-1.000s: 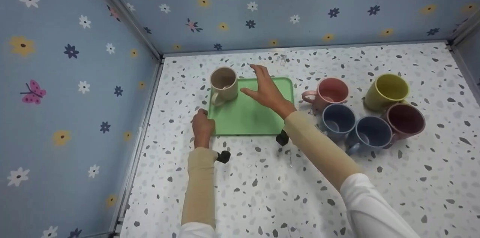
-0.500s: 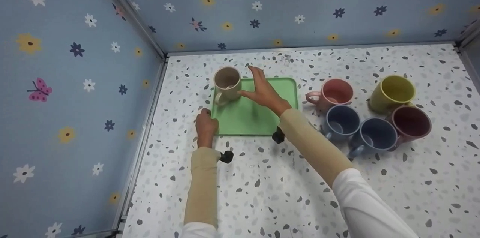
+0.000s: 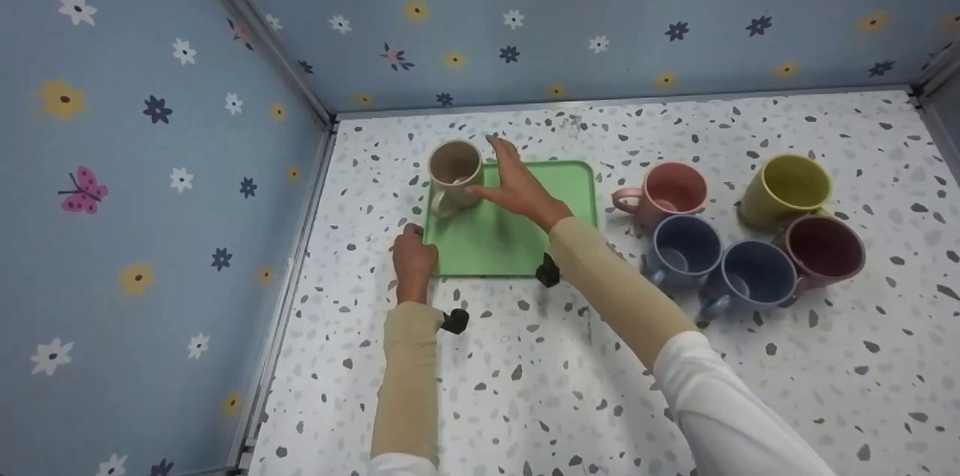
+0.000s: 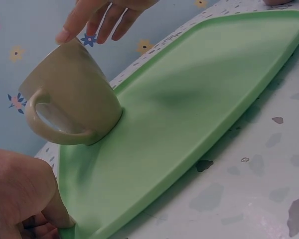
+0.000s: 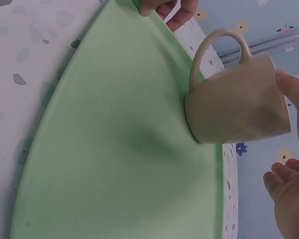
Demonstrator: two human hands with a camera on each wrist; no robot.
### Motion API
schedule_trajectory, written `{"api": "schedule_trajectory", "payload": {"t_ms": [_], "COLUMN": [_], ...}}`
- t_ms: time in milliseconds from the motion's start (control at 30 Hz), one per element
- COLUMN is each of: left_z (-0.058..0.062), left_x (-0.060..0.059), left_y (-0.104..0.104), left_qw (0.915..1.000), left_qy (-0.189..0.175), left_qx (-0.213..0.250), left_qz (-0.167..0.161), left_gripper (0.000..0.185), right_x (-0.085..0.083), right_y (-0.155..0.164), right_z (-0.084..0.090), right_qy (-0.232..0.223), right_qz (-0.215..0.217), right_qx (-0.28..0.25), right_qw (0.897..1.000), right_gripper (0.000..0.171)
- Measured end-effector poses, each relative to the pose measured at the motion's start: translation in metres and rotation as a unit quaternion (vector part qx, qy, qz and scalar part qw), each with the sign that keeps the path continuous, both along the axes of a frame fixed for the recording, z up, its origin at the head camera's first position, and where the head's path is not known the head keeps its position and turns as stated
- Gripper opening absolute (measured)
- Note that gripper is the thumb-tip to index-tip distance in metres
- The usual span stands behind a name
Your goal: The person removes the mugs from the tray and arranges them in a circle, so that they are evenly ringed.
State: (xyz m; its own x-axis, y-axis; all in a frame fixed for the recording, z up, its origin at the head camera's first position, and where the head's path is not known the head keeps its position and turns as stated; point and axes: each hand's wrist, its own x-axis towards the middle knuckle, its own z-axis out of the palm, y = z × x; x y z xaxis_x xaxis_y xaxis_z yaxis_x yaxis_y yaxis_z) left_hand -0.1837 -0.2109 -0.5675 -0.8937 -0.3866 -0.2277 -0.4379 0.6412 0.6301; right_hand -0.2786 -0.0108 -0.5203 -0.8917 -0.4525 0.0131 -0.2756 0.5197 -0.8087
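Note:
A beige mug (image 3: 455, 180) stands upright at the far left corner of a green tray (image 3: 491, 245), its handle toward the person. My left hand (image 3: 414, 257) pinches the tray's near left edge; in the left wrist view its thumb (image 4: 57, 211) lies on the rim with the other fingers curled beside it. My right hand (image 3: 517, 184) reaches over the tray to the mug's right side. Its fingers are spread, with the thumb (image 5: 291, 87) right at the mug's rim and the other fingers beyond it in the right wrist view.
Right of the tray stand a pink mug (image 3: 649, 208), two blue mugs (image 3: 684, 247), a yellow mug (image 3: 765, 199) and a dark red mug (image 3: 825, 247), close together on the speckled table (image 3: 525, 386). Flowered panels (image 3: 187, 236) wall the table at the left and back.
My right hand has moved left across the tray, bringing its thumb to the beige mug. My left hand keeps its place on the tray's edge. The head view has shifted slightly.

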Motion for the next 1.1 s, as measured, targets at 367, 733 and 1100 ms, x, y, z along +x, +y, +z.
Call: {"api": "schedule_trajectory", "payload": {"t_ms": [367,733,1100], "left_z": [0.000,0.000,-0.001], "left_x": [0.000,0.001,0.000], "left_y": [0.001,0.002,0.001], "left_qw": [1.0000,0.9999,0.9999], "left_qy": [0.000,0.001,0.000], "left_qx": [-0.005,-0.012,-0.014], "left_qz": [0.000,-0.003,0.001], "left_gripper": [0.039,0.039,0.037], "right_x": [-0.006,-0.009,-0.013], "right_y": [-0.003,-0.013,-0.020], "right_z": [0.000,0.000,-0.002], "right_qy": [0.005,0.004,0.013], "right_qz": [0.007,0.016,0.028], "right_qx": [-0.002,-0.001,0.000], "right_qw": [1.000,1.000,1.000], "right_gripper": [0.099,0.102,0.104]}}
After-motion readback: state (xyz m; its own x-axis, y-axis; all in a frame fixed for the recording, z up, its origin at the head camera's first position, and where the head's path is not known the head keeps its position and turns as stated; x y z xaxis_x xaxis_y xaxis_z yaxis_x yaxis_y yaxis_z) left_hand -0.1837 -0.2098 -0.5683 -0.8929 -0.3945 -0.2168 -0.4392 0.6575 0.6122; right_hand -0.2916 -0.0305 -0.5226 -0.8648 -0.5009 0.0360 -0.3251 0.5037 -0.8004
